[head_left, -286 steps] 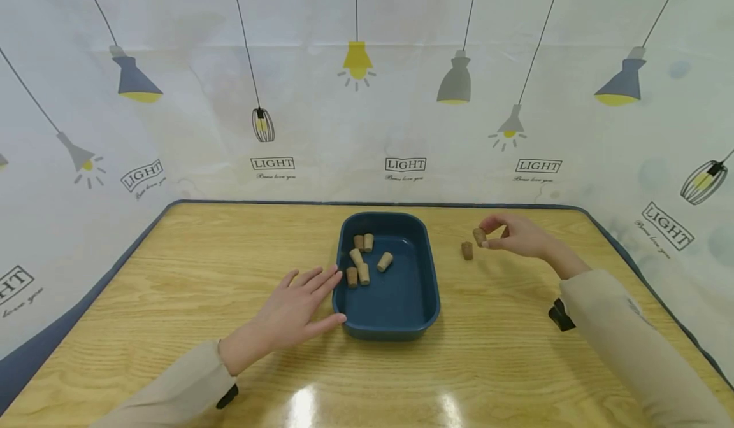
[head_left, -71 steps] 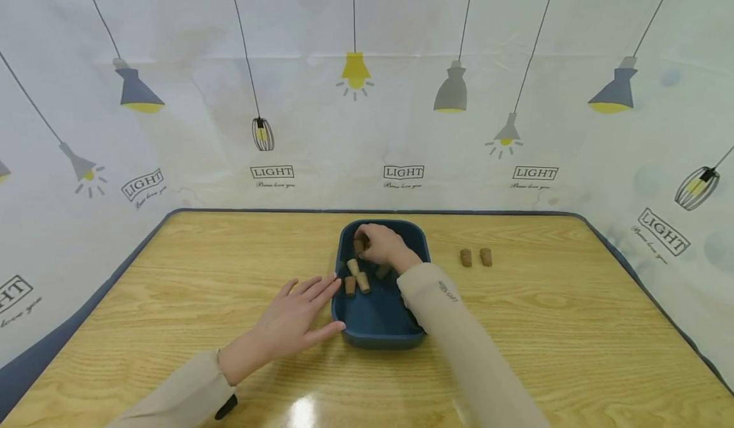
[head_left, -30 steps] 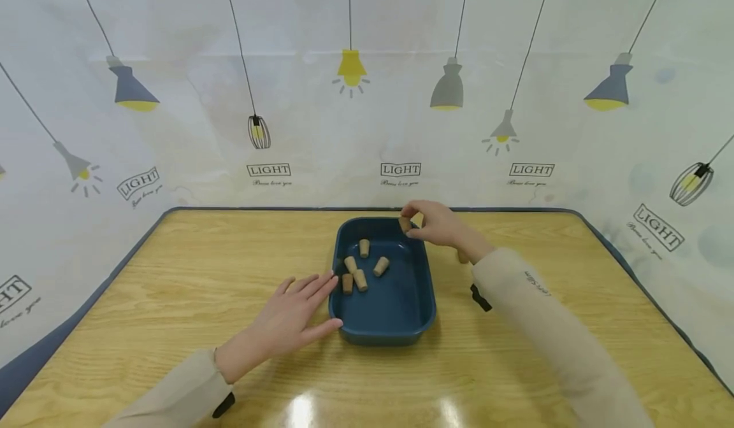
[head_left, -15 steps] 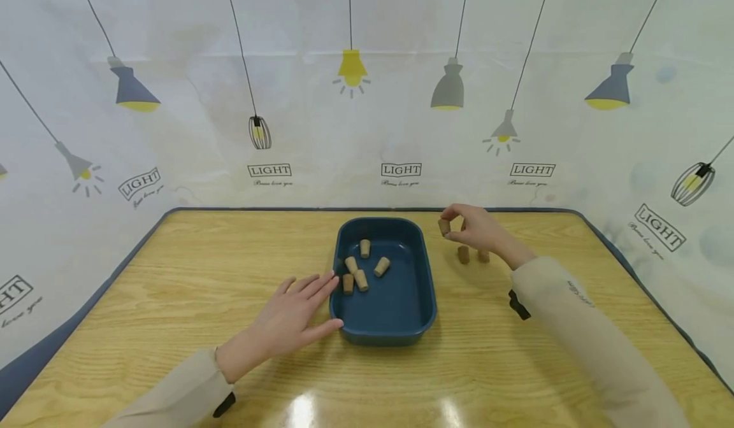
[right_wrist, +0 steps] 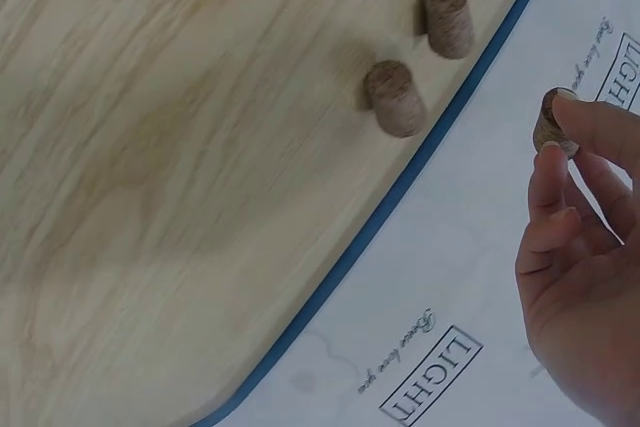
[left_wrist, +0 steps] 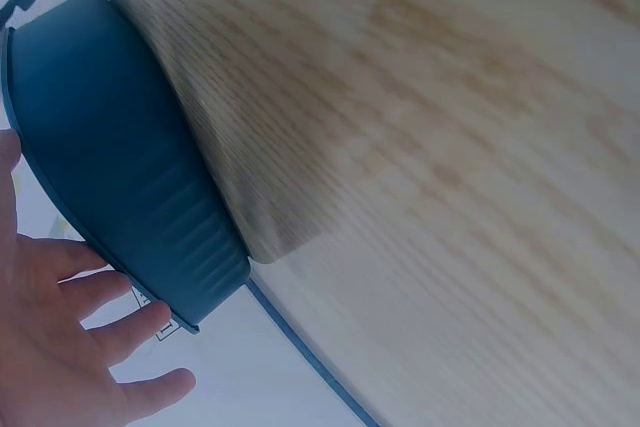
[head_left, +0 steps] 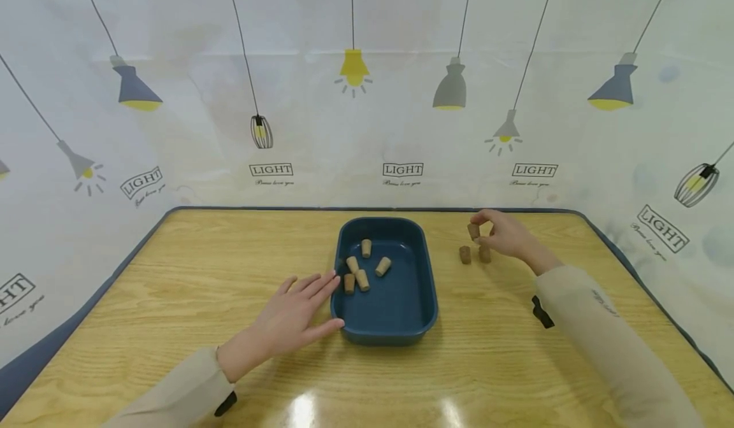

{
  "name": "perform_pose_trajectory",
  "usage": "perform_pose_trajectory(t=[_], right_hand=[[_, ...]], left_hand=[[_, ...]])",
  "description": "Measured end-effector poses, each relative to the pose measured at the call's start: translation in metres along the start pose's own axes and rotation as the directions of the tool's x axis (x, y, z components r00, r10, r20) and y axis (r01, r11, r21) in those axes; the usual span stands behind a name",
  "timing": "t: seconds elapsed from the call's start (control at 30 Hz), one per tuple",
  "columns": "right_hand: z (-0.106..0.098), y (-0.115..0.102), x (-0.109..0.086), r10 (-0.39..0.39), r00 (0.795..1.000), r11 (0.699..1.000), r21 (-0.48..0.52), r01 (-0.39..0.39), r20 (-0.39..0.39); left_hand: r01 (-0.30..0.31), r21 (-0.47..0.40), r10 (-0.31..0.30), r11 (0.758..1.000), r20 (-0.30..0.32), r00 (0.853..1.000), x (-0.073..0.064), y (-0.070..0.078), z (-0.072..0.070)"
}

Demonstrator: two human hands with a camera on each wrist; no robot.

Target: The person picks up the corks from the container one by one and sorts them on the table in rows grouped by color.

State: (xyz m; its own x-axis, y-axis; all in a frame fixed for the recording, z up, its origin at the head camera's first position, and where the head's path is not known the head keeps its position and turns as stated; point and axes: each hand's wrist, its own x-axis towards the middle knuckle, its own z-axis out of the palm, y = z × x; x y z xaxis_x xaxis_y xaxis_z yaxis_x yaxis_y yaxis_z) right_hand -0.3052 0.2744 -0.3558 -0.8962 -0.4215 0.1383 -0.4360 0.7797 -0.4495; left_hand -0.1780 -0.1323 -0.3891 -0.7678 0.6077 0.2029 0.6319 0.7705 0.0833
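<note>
Head view: the right hand (head_left: 504, 234) pinches a brown cork (head_left: 473, 231) at two o'clock of the tray (head_left: 395, 304); the left hand (head_left: 289, 316), grip wide, touches the tray's nine o'clock side. Left wrist view: fingers (left_wrist: 138, 331) spread at eight o'clock. Right wrist view: two more corks (right_wrist: 397, 102) at one o'clock; the pinched one seems light, firm, hardly slippery, best held by its sides

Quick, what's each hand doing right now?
Left hand: open, touching the rim of the blue tray.
Right hand: closed, pinching one brown cork.
</note>
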Motion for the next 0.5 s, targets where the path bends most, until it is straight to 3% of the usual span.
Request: perform_pose_trajectory(t=[0.5], right_hand=[[-0.001, 0.036, -0.025, 0.011, 1.0, 0.999, -0.035, -0.012, -0.023]], left_hand=[[-0.008, 0.004, 0.008, 1.0, -0.008, 1.0, 0.0, -0.001, 0.002]])
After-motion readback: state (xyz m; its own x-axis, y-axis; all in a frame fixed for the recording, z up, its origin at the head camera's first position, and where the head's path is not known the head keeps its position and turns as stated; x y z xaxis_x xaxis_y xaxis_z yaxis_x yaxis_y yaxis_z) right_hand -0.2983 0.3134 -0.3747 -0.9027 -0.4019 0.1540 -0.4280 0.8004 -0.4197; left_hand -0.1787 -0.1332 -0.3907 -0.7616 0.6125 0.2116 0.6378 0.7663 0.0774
